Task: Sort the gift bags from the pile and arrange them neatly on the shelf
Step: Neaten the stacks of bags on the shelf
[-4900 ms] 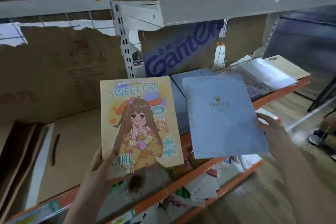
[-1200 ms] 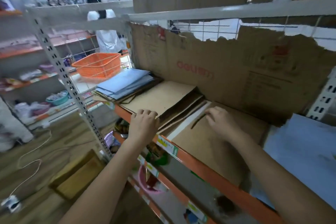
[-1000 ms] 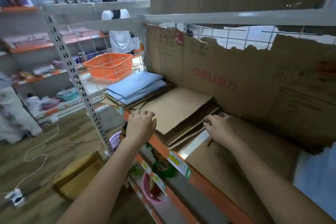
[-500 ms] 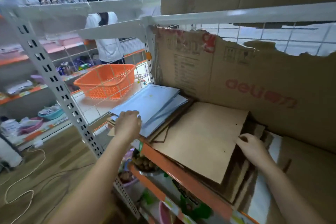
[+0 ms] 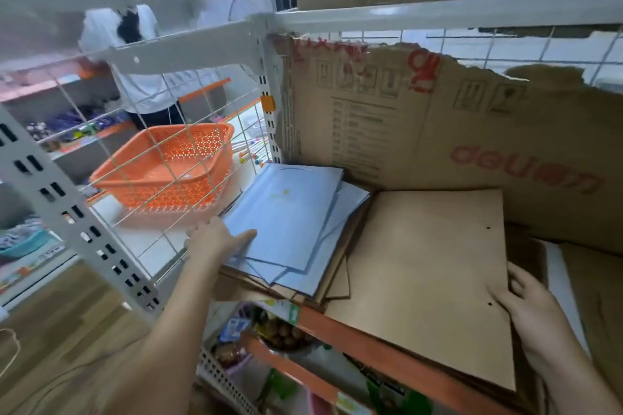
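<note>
Orange basket [image 5: 165,172]: behind the wire grid on the left; contents cannot be made out.
Shelf [image 5: 387,349]: orange front rail; holds flat bags against a torn cardboard backing [image 5: 438,131].
Blue gift bags [image 5: 290,216]: loose stack at the shelf's left end, lying on brown sheets.
Brown paper bags [image 5: 428,273]: flat pile just right of the blue stack.
Left hand [image 5: 215,242]: fingers straight, resting on the blue stack's near-left corner.
Right hand [image 5: 529,307]: thumb on top of the brown pile's right edge, fingers curled at that edge.
</note>
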